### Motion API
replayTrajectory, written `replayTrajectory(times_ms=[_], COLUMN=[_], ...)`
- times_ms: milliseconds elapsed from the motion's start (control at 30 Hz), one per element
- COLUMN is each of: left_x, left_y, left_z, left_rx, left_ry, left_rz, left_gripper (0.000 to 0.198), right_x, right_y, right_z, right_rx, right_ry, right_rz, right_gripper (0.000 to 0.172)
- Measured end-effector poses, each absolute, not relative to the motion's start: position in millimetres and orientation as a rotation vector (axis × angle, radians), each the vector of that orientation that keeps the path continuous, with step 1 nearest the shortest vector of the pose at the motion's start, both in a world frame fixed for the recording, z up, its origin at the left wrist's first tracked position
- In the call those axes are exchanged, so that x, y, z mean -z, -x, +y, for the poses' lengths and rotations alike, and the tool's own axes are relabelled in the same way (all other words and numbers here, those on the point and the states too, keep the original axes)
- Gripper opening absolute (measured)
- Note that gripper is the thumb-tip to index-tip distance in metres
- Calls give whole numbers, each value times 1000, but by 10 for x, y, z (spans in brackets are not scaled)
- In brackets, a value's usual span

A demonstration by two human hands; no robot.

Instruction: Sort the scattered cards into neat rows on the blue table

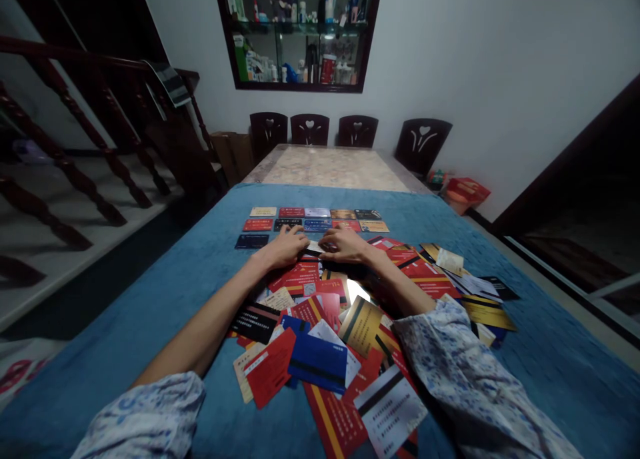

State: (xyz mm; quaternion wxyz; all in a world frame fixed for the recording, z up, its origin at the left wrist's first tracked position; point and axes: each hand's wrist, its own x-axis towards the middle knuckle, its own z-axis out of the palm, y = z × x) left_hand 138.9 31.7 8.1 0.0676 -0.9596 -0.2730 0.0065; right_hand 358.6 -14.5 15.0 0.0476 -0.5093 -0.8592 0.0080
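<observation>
Blue cloth (pixel 175 286) bears jumbled cards (pixel 320 362) near the left hand (pixel 285 248) and right hand (pixel 347 244), their fingers (pixel 302 240) gripping a pale card (pixel 315 247).

Pale sleeves (pixel 465 372) — blotchy blue print, wrinkled cloth, bare forearms (pixel 215 316)

On my feed I count one left hand (pixel 286 247) and one right hand (pixel 344 246), ten bank cards (pixel 317 212) in two rows of five, one dark card (pixel 252 241) nearer, one pale card (pixel 315 247) between the hands; four heart-cut chairs (pixel 300 132), one desk (pixel 333 168). The loose pile (pixel 319 364) overlaps too much to count.
</observation>
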Motion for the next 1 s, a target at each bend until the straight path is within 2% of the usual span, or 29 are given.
replayTrajectory(times_ms=[300,467,667,1000], left_x=[-193,-178,-160,-28], left_y=[-1344,-1350,-1339,-1342], left_z=[343,351,395,460], left_rx=[167,267,380,490], left_ry=[2848,2777,2832,2876], left_rz=[-874,-899,-966,-1027], left_gripper=[26,34,40,44], right_x=[-170,-208,-216,-246], right_y=[-3602,-3569,-3539,-3479], right_z=[-102,-143,-164,-223], right_rx=[1,85,27,10], right_ry=[1485,1532,1625,1733], right_rz=[-2511,-2399,-2305,-2251], right_gripper=[29,31,35,40])
